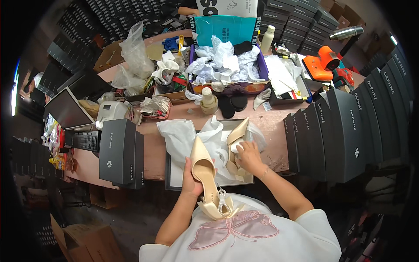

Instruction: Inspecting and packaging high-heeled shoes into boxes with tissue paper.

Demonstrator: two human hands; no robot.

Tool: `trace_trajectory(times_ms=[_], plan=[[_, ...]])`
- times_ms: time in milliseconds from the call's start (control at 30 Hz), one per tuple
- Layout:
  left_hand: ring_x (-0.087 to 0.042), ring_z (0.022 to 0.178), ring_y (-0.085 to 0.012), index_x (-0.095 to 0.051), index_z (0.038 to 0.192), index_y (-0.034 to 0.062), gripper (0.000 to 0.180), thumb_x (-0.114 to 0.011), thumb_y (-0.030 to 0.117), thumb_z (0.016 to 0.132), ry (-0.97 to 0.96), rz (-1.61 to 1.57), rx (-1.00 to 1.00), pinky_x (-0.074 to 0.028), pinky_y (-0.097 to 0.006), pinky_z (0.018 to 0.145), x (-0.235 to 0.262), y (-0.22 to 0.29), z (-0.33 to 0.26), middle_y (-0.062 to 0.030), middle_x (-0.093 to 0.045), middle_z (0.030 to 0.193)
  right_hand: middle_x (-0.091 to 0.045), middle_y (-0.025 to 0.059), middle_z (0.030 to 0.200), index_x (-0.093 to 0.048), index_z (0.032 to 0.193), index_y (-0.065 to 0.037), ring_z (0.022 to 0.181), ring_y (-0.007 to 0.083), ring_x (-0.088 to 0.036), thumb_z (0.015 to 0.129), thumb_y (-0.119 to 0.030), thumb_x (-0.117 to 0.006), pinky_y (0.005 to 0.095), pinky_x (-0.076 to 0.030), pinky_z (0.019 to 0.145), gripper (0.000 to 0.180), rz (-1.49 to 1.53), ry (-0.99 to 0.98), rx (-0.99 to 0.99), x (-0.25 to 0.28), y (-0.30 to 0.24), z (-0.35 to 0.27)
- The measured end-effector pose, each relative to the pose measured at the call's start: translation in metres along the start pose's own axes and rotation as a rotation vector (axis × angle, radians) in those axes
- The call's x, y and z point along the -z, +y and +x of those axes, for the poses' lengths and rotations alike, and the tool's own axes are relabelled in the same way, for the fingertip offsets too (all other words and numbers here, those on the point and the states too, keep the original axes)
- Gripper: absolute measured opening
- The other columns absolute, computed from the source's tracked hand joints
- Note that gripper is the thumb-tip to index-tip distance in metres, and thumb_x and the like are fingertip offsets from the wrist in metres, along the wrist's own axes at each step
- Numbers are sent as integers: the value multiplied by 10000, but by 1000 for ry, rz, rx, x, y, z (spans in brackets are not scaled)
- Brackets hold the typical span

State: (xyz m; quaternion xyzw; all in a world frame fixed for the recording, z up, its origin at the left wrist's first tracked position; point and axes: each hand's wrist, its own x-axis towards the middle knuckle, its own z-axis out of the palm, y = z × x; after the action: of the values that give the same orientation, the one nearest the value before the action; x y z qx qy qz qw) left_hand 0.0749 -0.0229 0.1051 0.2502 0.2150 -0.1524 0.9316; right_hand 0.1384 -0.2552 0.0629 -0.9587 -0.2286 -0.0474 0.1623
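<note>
My left hand (190, 180) grips a cream pointed-toe shoe (202, 163) by its middle, toe pointing away, with its strap and a beaded ornament (223, 204) hanging near my chest. My right hand (248, 156) rests on a second cream shoe (236, 139) lying in an open shoe box (174, 185), fingers pressed on its inside. White tissue paper (183, 137) spills out of the box between and beyond the two shoes.
Black shoe boxes (120, 153) stand left of the open box, and a row of black boxes (340, 131) lines the right. A purple bin of crumpled paper (224, 65), plastic bags, a label printer (111, 112), a monitor (65, 109) and an orange device (323, 63) crowd the table's far side.
</note>
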Motion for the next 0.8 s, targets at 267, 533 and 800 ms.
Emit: trace_trajectory(times_ms=[267, 533, 800], plan=[[-528, 1118, -274, -411, 1340, 100, 647, -352, 600, 934, 89, -2, 94, -472, -466, 905, 4, -23, -25, -98, -515, 1260, -611, 91, 838, -635, 902, -38, 848, 268, -595, 811, -132, -602, 412, -449, 809, 135, 413, 36, -152, -4, 17, 16], [-462, 1177, -226, -361, 1371, 122, 653, -389, 600, 927, 112, 86, -61, -383, -391, 1012, -16, -49, -10, -90, -490, 1287, -622, 172, 783, -627, 898, -26, 705, 347, -621, 825, -129, -626, 409, -495, 614, 127, 453, -102, 13, 43, -79, -6], [-495, 1163, -234, -405, 1310, 74, 654, -370, 605, 930, 90, -10, 2, -410, -387, 993, 1, -47, -12, -108, -502, 1257, -633, 170, 808, -646, 905, -8, 749, 344, -615, 797, -147, -684, 394, -493, 665, 180, 760, -203, 118, 49, -85, -20]])
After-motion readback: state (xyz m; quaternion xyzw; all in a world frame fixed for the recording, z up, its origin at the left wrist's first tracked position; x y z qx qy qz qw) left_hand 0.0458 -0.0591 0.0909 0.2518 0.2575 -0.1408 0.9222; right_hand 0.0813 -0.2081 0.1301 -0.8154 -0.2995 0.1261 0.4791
